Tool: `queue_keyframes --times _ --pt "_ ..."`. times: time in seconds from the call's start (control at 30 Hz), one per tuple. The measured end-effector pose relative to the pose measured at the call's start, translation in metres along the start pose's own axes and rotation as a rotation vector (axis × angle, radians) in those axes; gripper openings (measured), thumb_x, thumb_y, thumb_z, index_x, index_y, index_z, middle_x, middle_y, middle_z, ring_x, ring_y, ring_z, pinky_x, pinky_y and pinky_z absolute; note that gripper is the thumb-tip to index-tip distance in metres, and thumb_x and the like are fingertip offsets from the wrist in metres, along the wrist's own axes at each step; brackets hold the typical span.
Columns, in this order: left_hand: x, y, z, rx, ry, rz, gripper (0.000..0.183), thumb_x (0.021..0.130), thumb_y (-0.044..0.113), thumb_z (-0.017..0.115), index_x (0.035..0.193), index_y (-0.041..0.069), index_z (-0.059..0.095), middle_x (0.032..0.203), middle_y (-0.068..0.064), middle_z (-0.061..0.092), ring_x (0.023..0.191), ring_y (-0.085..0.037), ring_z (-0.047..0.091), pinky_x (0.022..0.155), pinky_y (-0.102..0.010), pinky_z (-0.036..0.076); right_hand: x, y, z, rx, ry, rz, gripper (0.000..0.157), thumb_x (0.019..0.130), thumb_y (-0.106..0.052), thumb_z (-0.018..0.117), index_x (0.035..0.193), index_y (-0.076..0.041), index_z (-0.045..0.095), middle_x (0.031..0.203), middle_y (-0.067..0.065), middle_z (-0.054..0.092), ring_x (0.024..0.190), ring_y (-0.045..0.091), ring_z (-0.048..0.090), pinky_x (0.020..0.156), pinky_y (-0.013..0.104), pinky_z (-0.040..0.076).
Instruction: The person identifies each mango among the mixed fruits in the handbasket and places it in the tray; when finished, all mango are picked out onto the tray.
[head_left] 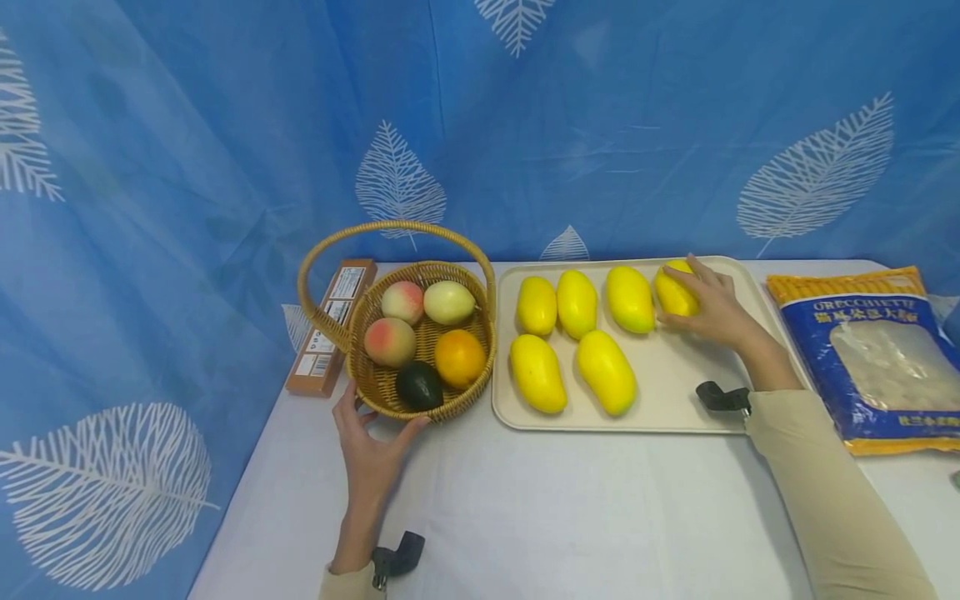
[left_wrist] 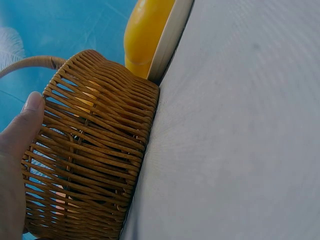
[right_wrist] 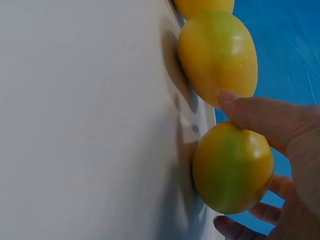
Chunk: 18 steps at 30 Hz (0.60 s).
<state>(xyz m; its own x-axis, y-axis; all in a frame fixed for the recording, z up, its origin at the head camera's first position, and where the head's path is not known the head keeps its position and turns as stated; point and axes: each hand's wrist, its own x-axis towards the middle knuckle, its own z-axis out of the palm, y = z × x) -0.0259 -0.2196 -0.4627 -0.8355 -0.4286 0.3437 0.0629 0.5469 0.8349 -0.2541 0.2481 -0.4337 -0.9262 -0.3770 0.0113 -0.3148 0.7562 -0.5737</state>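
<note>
My left hand (head_left: 375,446) holds the near side of a round wicker basket (head_left: 457,407), thumb and fingers spread along its wall. In the left wrist view the thumb (left_wrist: 31,117) lies against the basket's weave. Inside the basket are two peaches (head_left: 390,342), a pale green fruit (head_left: 449,302), an orange (head_left: 460,359) and a dark avocado (head_left: 419,386). Over the back right of a cream tray (head_left: 675,383), my right hand (head_left: 708,304) grips a yellow mango (right_wrist: 232,167), thumb on one side and fingers on the other. Several more mangoes (head_left: 538,374) lie on the tray's left and middle.
The tray stands just right of the basket. A blue and yellow bag of orecchiette (head_left: 873,354) lies beyond its right edge. Behind the basket's left side is a flat brown box (head_left: 315,377). A blue leaf-print curtain (head_left: 637,125) hangs behind the white table (head_left: 562,517).
</note>
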Motion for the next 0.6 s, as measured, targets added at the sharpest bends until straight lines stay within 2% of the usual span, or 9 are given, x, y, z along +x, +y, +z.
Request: queue_keyframes --times 0.33,0.6 --pt "0.002 -0.003 0.001 -0.005 0.000 0.017 0.109 0.066 0.021 0.091 0.152 0.006 0.026 0.139 -0.021 0.037 0.125 -0.032 0.043 0.093 -0.032 0.041 -0.004 -0.003 0.003 0.004 -0.004 0.011 0.083 0.086 -0.027 0.075 0.153 -0.007 0.031 0.162 0.026 -0.001 0.138 0.059 0.006 0.102 0.075 0.014" --pt "0.003 0.003 -0.010 0.112 -0.025 -0.003 0.113 0.064 0.028 0.093 0.152 0.005 0.026 0.139 -0.021 0.038 0.120 -0.030 0.046 0.095 -0.040 0.041 -0.017 -0.018 -0.001 -0.064 0.035 0.029 0.076 0.088 -0.028 0.072 0.151 -0.010 0.034 0.162 0.024 -0.002 0.137 0.060 0.009 0.101 0.079 0.011"
